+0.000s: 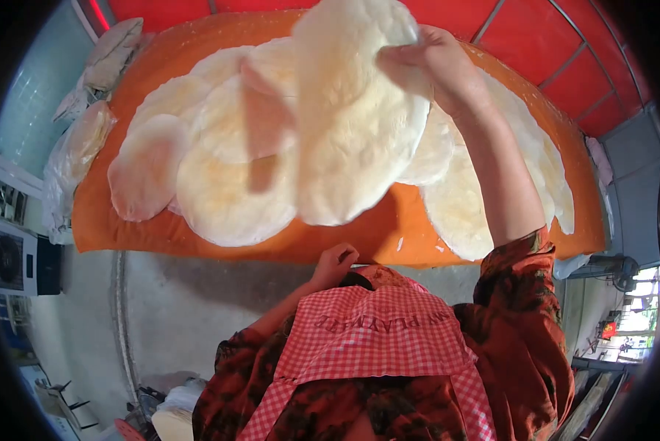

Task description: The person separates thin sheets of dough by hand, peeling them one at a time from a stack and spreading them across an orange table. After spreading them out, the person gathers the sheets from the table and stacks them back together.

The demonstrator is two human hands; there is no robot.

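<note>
A long table covered in orange cloth point(377, 241) takes up most of the view, its near edge running in front of the person. Below and in front of it lies a grey floor point(175, 305), and red panels point(517, 40) with pale seams rise past its far right side. Thin, pale, rounded sheets point(234, 202) of dough or bread (I cannot tell which) cover much of the cloth in 2 overlapping groups, left and right. The person's checked red-and-white apron point(389, 331) sits over a dark red patterned top point(521, 316). Between the 2 groups hangs the held sheet point(352, 110), raised on edge above the table, its broad face turned to the camera and its left side blurred. Clear plastic bags point(76, 165) lie along the table's left end, and a boxy machine with a dark grille point(10, 259) stands farther down on that side. The right hand point(429, 65) grips the held sheet near its upper right edge, thumb across the face, fingers behind. The left hand point(337, 263), its fingers curled inward, is near the table's front edge, just above the apron; I cannot tell whether it holds anything. 2 small white scraps point(400, 244) lie on the cloth near that edge.
</note>
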